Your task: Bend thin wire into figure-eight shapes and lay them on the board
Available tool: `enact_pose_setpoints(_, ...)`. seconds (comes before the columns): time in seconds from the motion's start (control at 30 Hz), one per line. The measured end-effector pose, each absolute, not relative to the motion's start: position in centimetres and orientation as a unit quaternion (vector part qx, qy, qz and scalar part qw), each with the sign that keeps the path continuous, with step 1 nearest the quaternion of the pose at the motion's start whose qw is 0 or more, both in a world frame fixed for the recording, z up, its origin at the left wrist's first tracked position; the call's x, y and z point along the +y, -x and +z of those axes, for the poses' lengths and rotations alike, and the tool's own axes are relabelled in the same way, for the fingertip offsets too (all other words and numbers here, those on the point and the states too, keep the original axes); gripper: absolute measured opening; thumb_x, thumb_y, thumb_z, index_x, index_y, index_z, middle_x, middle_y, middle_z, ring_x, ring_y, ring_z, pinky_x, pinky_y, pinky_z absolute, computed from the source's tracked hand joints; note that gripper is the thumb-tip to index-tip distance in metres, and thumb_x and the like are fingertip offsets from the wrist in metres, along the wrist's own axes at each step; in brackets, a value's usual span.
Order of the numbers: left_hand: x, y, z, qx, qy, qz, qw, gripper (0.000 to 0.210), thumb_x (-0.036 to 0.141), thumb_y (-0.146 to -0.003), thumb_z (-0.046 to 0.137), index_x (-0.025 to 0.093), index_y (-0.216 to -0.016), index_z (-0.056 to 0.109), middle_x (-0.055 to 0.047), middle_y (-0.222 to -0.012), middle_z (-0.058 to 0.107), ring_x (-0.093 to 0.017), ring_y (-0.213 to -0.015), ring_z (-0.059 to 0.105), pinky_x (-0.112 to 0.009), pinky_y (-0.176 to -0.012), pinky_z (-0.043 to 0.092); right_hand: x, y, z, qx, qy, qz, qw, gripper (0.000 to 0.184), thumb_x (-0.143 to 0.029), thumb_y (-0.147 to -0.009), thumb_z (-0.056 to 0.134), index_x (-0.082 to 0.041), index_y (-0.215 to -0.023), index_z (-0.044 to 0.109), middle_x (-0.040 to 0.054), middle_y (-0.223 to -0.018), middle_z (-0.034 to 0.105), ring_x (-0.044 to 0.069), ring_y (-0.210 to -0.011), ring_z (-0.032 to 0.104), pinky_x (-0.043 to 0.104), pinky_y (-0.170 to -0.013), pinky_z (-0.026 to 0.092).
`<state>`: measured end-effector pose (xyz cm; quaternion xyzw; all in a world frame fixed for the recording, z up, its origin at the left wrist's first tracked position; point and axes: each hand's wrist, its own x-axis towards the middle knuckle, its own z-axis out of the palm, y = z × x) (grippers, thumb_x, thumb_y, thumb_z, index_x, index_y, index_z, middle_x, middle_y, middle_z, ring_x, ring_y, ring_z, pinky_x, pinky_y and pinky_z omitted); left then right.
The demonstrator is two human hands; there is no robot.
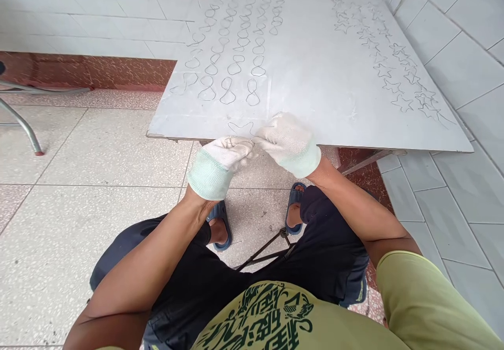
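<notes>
My left hand [232, 153] and my right hand [285, 137], both in white knit gloves with pale green cuffs, meet at the near edge of a white board [311, 93]. Their fingers are closed in a pinch on a thin bent wire [241, 128], whose zigzag part shows just beyond the fingertips. The rest of that wire is hidden by the gloves. Farther back on the board's left half lie rows of wire figure-eights [252, 92]. Rows of wire stars [402, 103] lie along its right side.
White tiled walls [452, 14] border the board at the back and right. A metal chair leg [27, 129] stands at far left on the speckled floor [98, 145]. Under the board are my sandalled feet [220, 229] and a dark folding stool frame [271, 253].
</notes>
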<state>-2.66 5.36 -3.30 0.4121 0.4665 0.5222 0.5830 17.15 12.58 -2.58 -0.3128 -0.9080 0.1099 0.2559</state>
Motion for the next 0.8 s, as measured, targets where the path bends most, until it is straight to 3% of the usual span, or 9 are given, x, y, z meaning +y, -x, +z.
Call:
enact_pose_setpoints(0.1, 4.9, 2.2, -2.9, 0.496, -0.407, 0.529, 0.555, 0.028, 0.038, -0.068, 0.096, 0.021, -0.067, 0.075, 0.000, -0.060, 0.061, -0.014, -0.058, 0.052, -0.029, -0.053, 0.040, 12.2, -17.3, -3.3, -0.910, 0.312, 0.099, 0.254, 0.052, -0.049, -0.122, 0.046, -0.023, -0.095, 0.081, 0.0128, -0.093, 0.073, 0.032, -0.102, 0.064, 0.047, -0.104, 0.044)
enact_pose_setpoints(0.23, 4.3, 1.4, -2.5, 0.498, -0.408, 0.560, 0.522, 0.031, 0.042, -0.068, 0.096, 0.021, -0.068, 0.073, 0.001, -0.061, 0.063, -0.015, -0.062, 0.055, -0.029, -0.058, 0.046, 11.7, -16.8, -3.4, -0.888, 0.339, 0.120, 0.288, 0.039, -0.034, -0.116, 0.057, -0.024, -0.084, 0.076, 0.0120, -0.090, 0.072, 0.032, -0.104, 0.065, 0.047, -0.109, 0.044)
enact_pose_setpoints(0.4, 4.4, 1.5, -2.6, 0.504, -0.406, 0.554, 0.524, 0.029, 0.040, -0.070, 0.094, 0.020, -0.071, 0.073, -0.001, -0.067, 0.068, -0.013, -0.065, 0.058, -0.028, -0.061, 0.047, 11.6, -16.3, -1.2, -0.836, 0.360, 0.314, 0.271, 0.048, -0.032, -0.111, 0.062, -0.025, -0.063, 0.060, 0.0021, -0.066, 0.057, 0.022, -0.079, 0.061, 0.039, -0.085, 0.049)
enact_pose_setpoints(0.6, 5.2, 2.4, -2.7, 0.506, -0.452, 0.522, 0.517, 0.025, 0.041, -0.072, 0.088, 0.020, -0.069, 0.074, -0.002, -0.066, 0.068, -0.015, -0.063, 0.058, -0.028, -0.057, 0.049, 11.9, -17.0, 0.0, -0.700, 0.384, 0.512, 0.318, 0.028, -0.040, -0.105, 0.068, -0.021, -0.094, 0.085, 0.0024, -0.090, 0.083, 0.018, -0.086, 0.074, 0.031, -0.084, 0.059)
enact_pose_setpoints(0.8, 5.5, 2.9, -3.2, 0.546, -0.475, 0.484, 0.492, 0.017, 0.035, -0.075, 0.085, 0.021, -0.071, 0.077, -0.001, -0.062, 0.068, -0.014, -0.052, 0.054, -0.027, -0.048, 0.043, 11.9, -17.1, 1.0, -0.703, 0.393, 0.508, 0.305, 0.027, -0.022, -0.096, 0.073, -0.021, -0.069, 0.076, 0.0014, -0.077, 0.080, 0.015, -0.080, 0.074, 0.029, -0.084, 0.060)
